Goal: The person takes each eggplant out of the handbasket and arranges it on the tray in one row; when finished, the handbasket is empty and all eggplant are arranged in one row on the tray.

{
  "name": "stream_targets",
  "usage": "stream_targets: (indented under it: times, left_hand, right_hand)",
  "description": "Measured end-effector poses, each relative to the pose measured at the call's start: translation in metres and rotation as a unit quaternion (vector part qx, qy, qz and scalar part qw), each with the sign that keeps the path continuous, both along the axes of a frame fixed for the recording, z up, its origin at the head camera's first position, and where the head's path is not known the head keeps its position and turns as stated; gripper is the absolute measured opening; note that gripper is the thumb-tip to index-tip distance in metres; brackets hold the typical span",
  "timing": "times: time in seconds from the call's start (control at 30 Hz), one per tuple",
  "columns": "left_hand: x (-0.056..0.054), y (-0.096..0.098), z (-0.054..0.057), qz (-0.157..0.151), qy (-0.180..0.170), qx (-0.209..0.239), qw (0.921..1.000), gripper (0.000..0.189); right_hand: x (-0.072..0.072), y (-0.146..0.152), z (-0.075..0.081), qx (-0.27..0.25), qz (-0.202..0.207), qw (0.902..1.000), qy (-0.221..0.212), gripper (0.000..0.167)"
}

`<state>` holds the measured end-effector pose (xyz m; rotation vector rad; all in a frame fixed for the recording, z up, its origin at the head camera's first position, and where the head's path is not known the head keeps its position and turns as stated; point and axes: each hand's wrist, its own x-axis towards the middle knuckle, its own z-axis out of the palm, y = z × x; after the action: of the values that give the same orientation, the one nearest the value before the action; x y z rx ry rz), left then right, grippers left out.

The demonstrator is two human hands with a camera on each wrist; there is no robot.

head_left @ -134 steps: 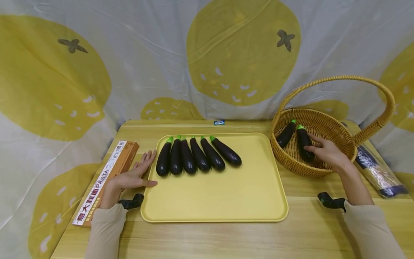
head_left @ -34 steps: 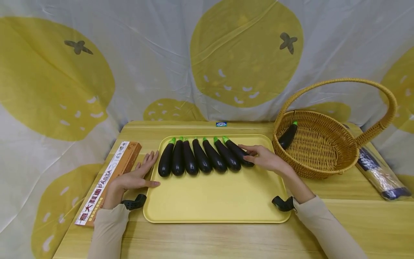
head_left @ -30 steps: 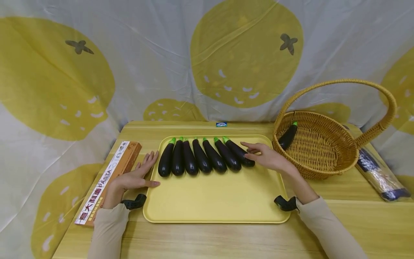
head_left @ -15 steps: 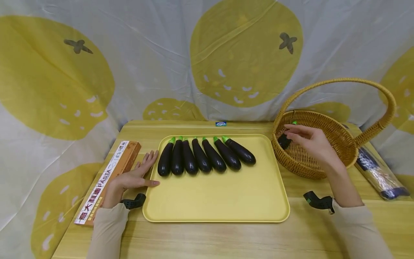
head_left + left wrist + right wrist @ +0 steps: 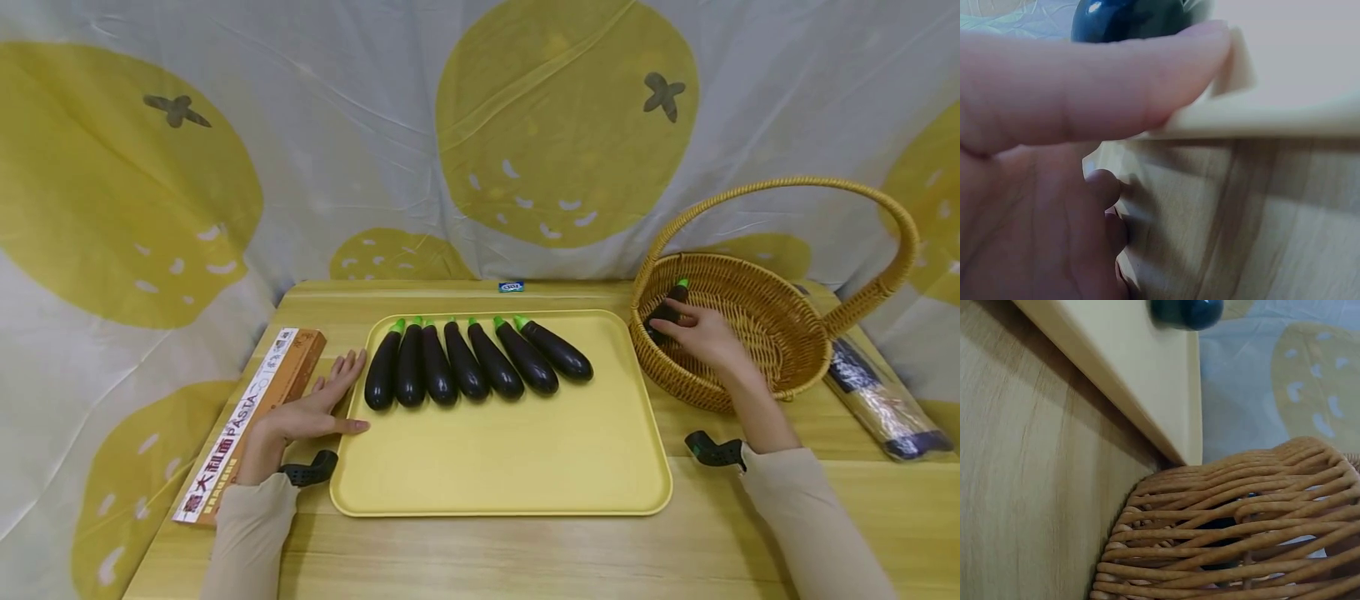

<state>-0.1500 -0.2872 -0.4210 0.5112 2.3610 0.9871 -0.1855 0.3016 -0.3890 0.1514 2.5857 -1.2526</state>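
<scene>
Several dark purple eggplants (image 5: 465,367) with green stem ends lie side by side along the back of a yellow tray (image 5: 495,475). On the tray's left rim rests my left hand (image 5: 307,412), fingers spread on the table side and thumb over the edge; the left wrist view shows the thumb (image 5: 1116,87) touching the rim. Inside a wicker basket (image 5: 795,375) at the right, my right hand (image 5: 705,333) pinches a lone eggplant (image 5: 677,293) between thumb and fingers. The basket's weave hides most of this hold in the right wrist view.
A pasta box (image 5: 247,425) lies left of the tray. A small blue packet (image 5: 511,287) sits behind it. To the basket's right lies a clear plastic package (image 5: 885,400). The basket's tall handle (image 5: 787,183) arches above it. A patterned cloth (image 5: 360,125) hangs behind the table.
My right hand took an eggplant from the basket, laid it at the right end of the row, let go, and returned to the basket's last eggplant. The left hand stayed put.
</scene>
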Motion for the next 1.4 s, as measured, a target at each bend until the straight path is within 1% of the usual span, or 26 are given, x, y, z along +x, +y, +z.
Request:
stream_targets:
  times: [0.07, 0.17, 0.33, 0.47, 0.6, 0.7, 0.8, 0.87, 0.97, 1.03, 1.17, 1.27, 1.4]
  left_hand:
    - [0.000, 0.000, 0.000, -0.001, 0.001, 0.000, 1.0000, 0.113]
    - [0.001, 0.001, 0.000, -0.002, 0.000, 0.001, 1.0000, 0.113]
    - [0.001, 0.003, 0.002, -0.002, -0.002, 0.005, 1.0000, 0.112]
    - [0.001, 0.003, 0.002, -0.001, -0.003, 0.003, 1.0000, 0.112]
    - [0.002, 0.002, 0.002, 0.001, -0.006, 0.003, 1.0000, 0.112]
    - [0.002, 0.002, 0.002, 0.003, -0.008, 0.005, 1.0000, 0.111]
    - [0.002, 0.002, 0.001, 0.003, -0.007, 0.006, 0.9999, 0.112]
    - [0.002, 0.003, 0.001, 0.004, -0.008, 0.007, 0.9999, 0.112]
    - [0.002, 0.004, 0.001, 0.003, -0.009, 0.007, 0.9999, 0.112]
    - [0.002, 0.004, 0.001, 0.003, -0.008, 0.006, 0.9999, 0.112]
    - [0.002, 0.003, 0.002, 0.003, -0.008, 0.004, 1.0000, 0.112]
    - [0.002, 0.002, 0.002, 0.004, -0.008, 0.004, 1.0000, 0.113]
    - [0.001, 0.002, 0.001, 0.004, -0.004, 0.003, 1.0000, 0.112]
  right_hand:
    - [-0.001, -0.001, -0.001, 0.006, -0.003, 1.0000, 0.002, 0.074]
    - [-0.001, -0.001, 0.000, 0.000, -0.005, 1.0000, -0.004, 0.072]
    - [0.005, 0.007, 0.004, -0.027, -0.004, 0.9994, -0.022, 0.072]
    - [0.010, 0.015, 0.006, -0.037, 0.004, 0.9989, -0.030, 0.069]
    - [0.010, 0.020, 0.006, -0.026, 0.012, 0.9991, -0.033, 0.066]
    - [0.007, 0.019, 0.005, -0.004, 0.006, 0.9996, -0.029, 0.073]
    - [0.005, 0.014, 0.005, 0.027, -0.004, 0.9995, -0.014, 0.082]
    - [0.004, 0.012, 0.005, 0.041, -0.013, 0.9990, -0.006, 0.082]
    - [0.007, 0.014, 0.006, 0.036, -0.019, 0.9992, -0.004, 0.080]
    - [0.011, 0.019, 0.007, 0.025, -0.012, 0.9996, -0.011, 0.077]
    - [0.017, 0.030, 0.008, 0.027, 0.021, 0.9991, -0.024, 0.075]
    - [0.018, 0.031, 0.006, 0.039, 0.033, 0.9986, -0.016, 0.076]
    - [0.015, 0.026, 0.004, 0.059, 0.029, 0.9979, 0.003, 0.079]
